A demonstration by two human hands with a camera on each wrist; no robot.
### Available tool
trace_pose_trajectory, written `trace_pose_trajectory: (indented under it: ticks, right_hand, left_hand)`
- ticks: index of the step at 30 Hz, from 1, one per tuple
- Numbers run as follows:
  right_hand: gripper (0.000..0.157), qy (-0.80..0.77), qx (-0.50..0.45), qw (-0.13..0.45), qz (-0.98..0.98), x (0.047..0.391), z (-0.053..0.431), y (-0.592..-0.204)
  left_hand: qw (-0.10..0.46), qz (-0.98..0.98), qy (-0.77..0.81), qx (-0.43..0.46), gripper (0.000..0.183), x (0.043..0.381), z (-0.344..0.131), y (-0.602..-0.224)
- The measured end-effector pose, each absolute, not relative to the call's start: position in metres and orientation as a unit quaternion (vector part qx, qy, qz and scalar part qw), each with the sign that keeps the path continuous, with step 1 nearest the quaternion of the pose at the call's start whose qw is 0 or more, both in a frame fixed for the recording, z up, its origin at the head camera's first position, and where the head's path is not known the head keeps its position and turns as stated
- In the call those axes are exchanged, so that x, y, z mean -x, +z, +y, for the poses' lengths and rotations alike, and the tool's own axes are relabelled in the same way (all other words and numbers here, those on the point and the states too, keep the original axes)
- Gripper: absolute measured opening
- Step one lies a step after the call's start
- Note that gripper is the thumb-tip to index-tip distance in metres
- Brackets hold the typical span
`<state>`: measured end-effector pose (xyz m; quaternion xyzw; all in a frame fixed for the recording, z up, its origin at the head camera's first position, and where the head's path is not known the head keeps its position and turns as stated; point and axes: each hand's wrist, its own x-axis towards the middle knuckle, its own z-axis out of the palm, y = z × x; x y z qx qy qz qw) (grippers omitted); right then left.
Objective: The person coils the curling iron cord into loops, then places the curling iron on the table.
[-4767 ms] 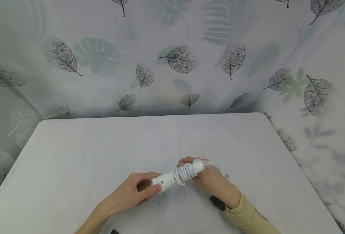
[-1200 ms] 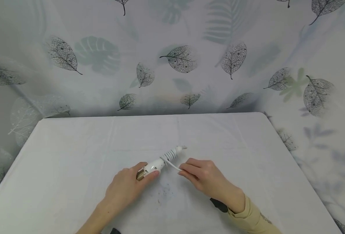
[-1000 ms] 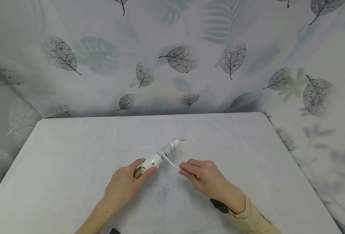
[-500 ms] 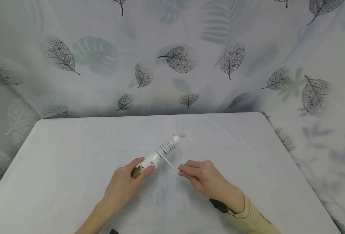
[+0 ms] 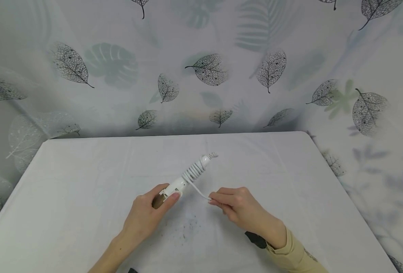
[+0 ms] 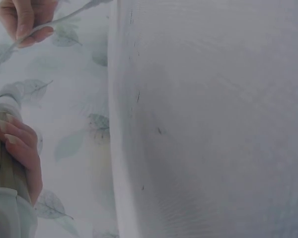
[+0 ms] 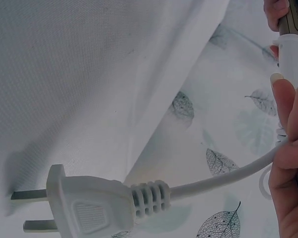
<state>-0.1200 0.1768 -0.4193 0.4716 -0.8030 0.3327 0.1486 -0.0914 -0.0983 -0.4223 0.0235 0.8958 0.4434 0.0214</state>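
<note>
In the head view a white hair iron (image 5: 178,186) with a brownish-gold heating end is tilted up to the right, its white cord (image 5: 194,171) coiled around the handle. My left hand (image 5: 143,212) grips it by the heating end, thumb along the near side. The cord's free length runs from the coils to my right hand (image 5: 237,206), which pinches it between thumb and fingers. A two-pin plug (image 7: 92,206) juts from that hand in the right wrist view, prongs pointing left; in the head view the hand hides it. The left wrist view shows the gold-brown heating end (image 6: 12,173) beside curled fingers.
A white cloth covers the table (image 5: 85,182). Small dark specks (image 5: 189,227) mark it in front of the hands. A dark piece (image 5: 256,239) shows under the right wrist. Leaf-patterned curtain (image 5: 204,94) surrounds the table's back and sides.
My right hand, earlier behind the coiled handle, came nearer and now pinches the cord's free length. The hair iron has swung steeper, its handle end farther from me; my left hand shifted slightly left.
</note>
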Motion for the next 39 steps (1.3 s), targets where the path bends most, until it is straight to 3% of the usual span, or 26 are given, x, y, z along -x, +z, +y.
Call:
trace_pose_trajectory:
  ticks: [10, 17, 26, 32, 39]
  right_hand:
    - [0.020, 0.335, -0.464, 0.149, -0.807, 0.121, 0.177, -0.419]
    - [0.006, 0.330, -0.430, 0.181, -0.820, 0.122, 0.175, -0.419]
    - [0.040, 0.328, -0.427, 0.139, -0.831, 0.122, 0.179, -0.424]
    - [0.027, 0.306, -0.409, 0.107, -0.853, 0.123, 0.179, -0.428]
    - [0.016, 0.287, -0.402, 0.112, -0.862, 0.126, 0.177, -0.433]
  left_hand:
    - [0.010, 0.877, 0.479, -0.038, 0.033, 0.090, -0.099, -0.424]
    - [0.009, 0.860, 0.508, -0.044, 0.030, 0.090, -0.098, -0.424]
    - [0.015, 0.841, 0.538, -0.056, 0.029, 0.091, -0.099, -0.422]
    - [0.029, 0.816, 0.571, -0.091, 0.024, 0.090, -0.100, -0.421]
    - [0.042, 0.812, 0.565, -0.139, 0.023, 0.088, -0.100, -0.424]
